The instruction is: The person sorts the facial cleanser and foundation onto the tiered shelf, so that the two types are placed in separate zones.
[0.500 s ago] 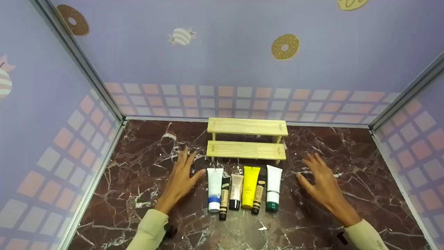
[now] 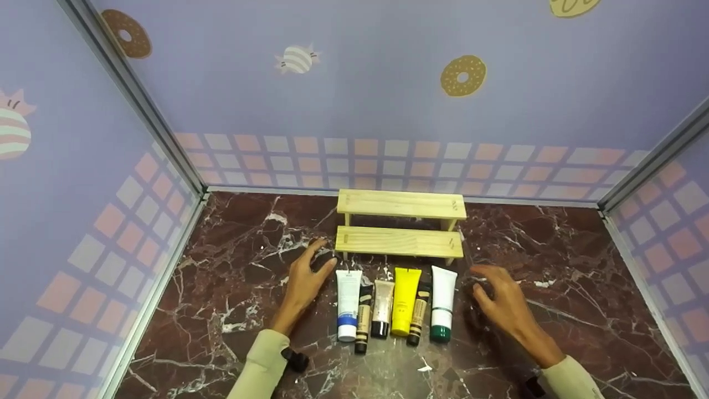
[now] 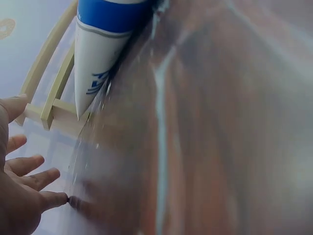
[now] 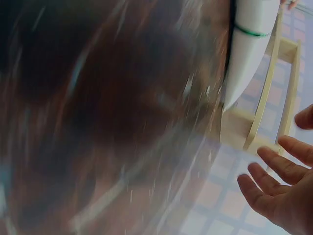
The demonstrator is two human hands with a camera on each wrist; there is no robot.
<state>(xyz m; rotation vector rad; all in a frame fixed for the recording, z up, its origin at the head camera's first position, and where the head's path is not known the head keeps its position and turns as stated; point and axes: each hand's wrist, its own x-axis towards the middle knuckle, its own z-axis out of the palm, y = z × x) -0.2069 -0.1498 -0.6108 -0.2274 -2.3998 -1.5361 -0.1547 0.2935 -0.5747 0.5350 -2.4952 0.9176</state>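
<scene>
Several tubes lie in a row on the dark marbled surface. From the left come a white tube with a blue band [image 2: 348, 305], a slim beige tube with a black cap [image 2: 362, 323], a short beige tube [image 2: 382, 307], a yellow tube [image 2: 406, 302], another slim beige tube [image 2: 419, 316] and a white tube with a green cap [image 2: 443, 299]. My left hand [image 2: 303, 281] is just left of the blue-banded tube, fingers spread and holding nothing. Right of the green-capped tube, my right hand [image 2: 505, 302] hovers with loosely bent fingers, apart from it.
Behind the tubes stands a two-step wooden rack [image 2: 399, 242], close to the back wall [image 2: 376, 100]. Patterned panels with metal edges [image 2: 133, 100] enclose the marbled surface [image 2: 221, 266] at the back and both sides.
Both hands have moved inward, nearer the row of tubes, and their fingers are more bent. The whole view has shifted slightly. The tubes and rack stay in place.
</scene>
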